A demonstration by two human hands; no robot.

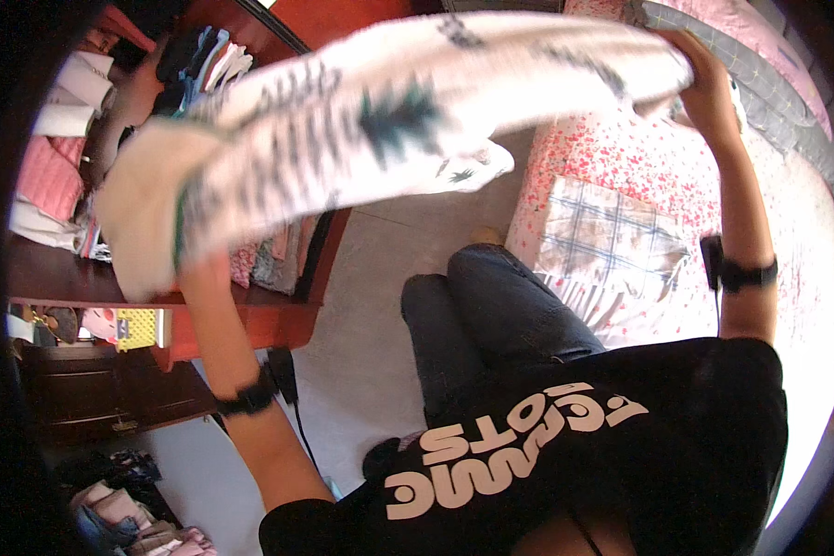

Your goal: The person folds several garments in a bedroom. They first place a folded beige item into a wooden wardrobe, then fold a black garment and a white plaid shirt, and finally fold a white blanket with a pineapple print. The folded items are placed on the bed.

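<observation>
A white cloth item [403, 118] with green leaf-like and dark prints is stretched in the air between my raised hands, blurred. A plain beige part [153, 201] with a green edge hangs at its left end, and a smaller printed flap [476, 167] droops below its middle. My right hand [712, 94] grips the right end above the bed. On the other side, the cloth covers my left hand; only the left wrist [205, 281] shows beneath it. Whether the cloth is a garment I cannot tell.
At left stands a reddish-brown wooden wardrobe [250, 295] with folded clothes [52, 174] on its shelf. A yellow basket [137, 328] sits lower. More clothes [121, 521] lie at bottom left. On the right, the floral bed [598, 146] bears a checked cloth [608, 229] and a grey quilt [757, 90].
</observation>
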